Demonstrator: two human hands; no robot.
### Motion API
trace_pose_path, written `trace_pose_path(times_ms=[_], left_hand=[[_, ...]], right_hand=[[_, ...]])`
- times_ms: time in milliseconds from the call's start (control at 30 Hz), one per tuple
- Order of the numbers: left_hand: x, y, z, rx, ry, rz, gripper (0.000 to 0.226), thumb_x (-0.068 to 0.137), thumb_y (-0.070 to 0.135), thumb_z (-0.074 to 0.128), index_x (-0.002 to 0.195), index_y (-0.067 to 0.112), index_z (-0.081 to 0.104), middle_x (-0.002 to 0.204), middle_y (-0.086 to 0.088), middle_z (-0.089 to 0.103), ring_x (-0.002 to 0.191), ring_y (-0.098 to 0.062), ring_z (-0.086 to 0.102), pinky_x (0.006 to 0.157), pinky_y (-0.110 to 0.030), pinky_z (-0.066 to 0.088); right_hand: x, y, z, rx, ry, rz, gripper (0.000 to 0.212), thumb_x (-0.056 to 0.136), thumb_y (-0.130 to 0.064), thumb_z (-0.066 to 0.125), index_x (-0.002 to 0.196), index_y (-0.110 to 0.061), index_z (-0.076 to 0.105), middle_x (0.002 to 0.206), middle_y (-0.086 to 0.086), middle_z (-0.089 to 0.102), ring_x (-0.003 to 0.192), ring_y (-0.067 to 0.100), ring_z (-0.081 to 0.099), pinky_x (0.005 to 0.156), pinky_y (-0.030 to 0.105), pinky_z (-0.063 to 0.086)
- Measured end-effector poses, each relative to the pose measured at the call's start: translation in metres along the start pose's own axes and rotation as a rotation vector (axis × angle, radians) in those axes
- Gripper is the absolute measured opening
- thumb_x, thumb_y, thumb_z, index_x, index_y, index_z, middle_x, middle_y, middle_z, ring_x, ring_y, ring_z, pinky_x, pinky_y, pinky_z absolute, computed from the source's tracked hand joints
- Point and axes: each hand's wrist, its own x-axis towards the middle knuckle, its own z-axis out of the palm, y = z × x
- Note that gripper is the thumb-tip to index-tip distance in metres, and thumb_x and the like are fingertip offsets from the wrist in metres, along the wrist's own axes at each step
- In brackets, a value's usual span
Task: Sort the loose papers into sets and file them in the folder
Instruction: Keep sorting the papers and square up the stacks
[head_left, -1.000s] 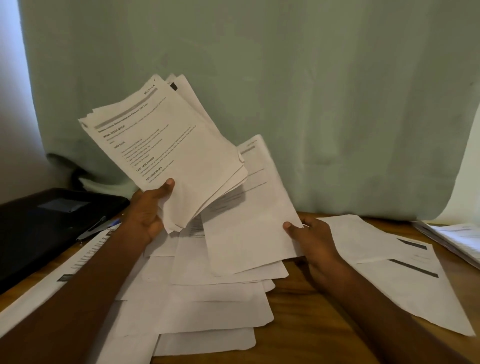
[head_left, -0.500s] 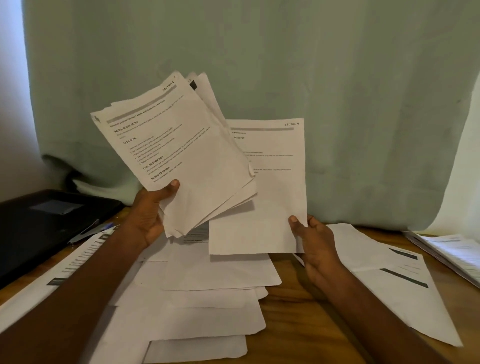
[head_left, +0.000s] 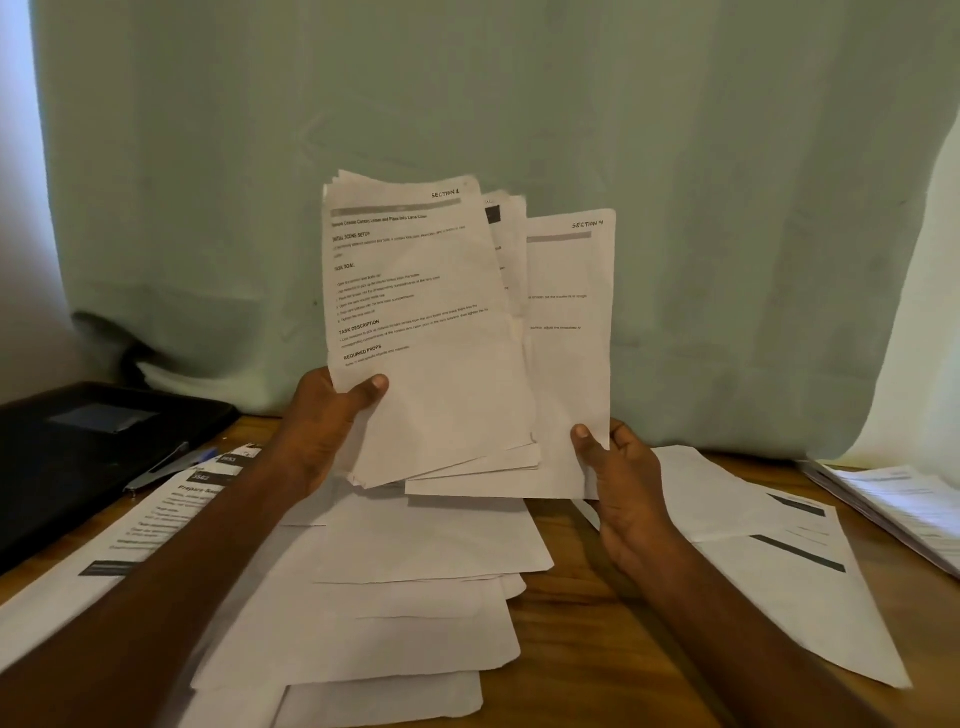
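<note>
**Stack and single sheet drawn together above the desk**

Since a second ago, both hands have risen and closed toward each other: the fanned stack has swung from a leftward tilt to nearly upright, and the single sheet, then leaning low over the desk, now stands upright just behind the stack's right edge.

Head view: the left hand (head_left: 322, 426) grips the stack of papers (head_left: 431, 332) at its lower left corner, thumb on the front page and fingers curled behind. The front page is headed "SECTION" with a number too blurred to read. The right hand (head_left: 618, 467) pinches the single sheet (head_left: 571, 353) at its lower right corner, thumb in front; this sheet is headed "SECTION 4". Both lie with their long axes vertical, the sheet to the right of the stack and partly tucked behind it, so the right hand is the nearer one for sliding it in or setting it aside (which of these depends on whether the section numbers match, by my judgement).

Below the hands, loose papers (head_left: 415, 597) overlap on the wooden desk (head_left: 597, 649). More printed sheets (head_left: 779, 561) lie to the right. A black folder (head_left: 78, 457) rests at far left, closed as far as I can tell, with a pen (head_left: 166, 465) at its edge.

Hidden: the fingers behind the pages, most of the single sheet's left half, and the pages inside the stack. Another pile at the right edge is cut off.
</note>
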Motion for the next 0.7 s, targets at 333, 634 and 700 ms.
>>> trace_pose_path(times_ms=[333,634,700], left_hand=[[-0.006,0.002,0.003,0.089,0.025,-0.059,0.033,0.091,0.01,0.074,0.123,0.018,0.067,0.105,0.011,0.072,0.095,-0.003,0.069,0.083,-0.019,0.055],[0.008,0.006,-0.054,-0.098,0.53,-0.155,0.035,0.097,0.014,0.07,0.13,0.015,0.06,0.109,0.005,0.062,0.105,-0.018,0.057,0.097,-0.034,0.046],[0.008,0.0,-0.06,-0.103,0.566,-0.164,0.039,0.098,0.012,0.068,0.136,0.013,0.059,0.115,0.002,0.06,0.107,-0.018,0.055,0.095,-0.032,0.044]], right_hand=[[-0.009,0.007,0.018,-0.016,-0.253,0.09,0.031,0.098,-0.039,0.064,0.122,-0.02,0.068,0.109,-0.003,0.077,0.096,0.017,0.073,0.084,0.037,0.059],[-0.011,0.026,0.01,-1.01,-0.155,-0.228,0.022,0.101,-0.044,0.056,0.1,-0.025,0.065,0.099,-0.006,0.069,0.092,0.014,0.064,0.084,0.035,0.053],[-0.013,0.026,0.012,-1.062,-0.236,-0.172,0.031,0.096,-0.056,0.06,0.097,-0.025,0.064,0.097,-0.007,0.067,0.09,0.013,0.061,0.081,0.034,0.051]])
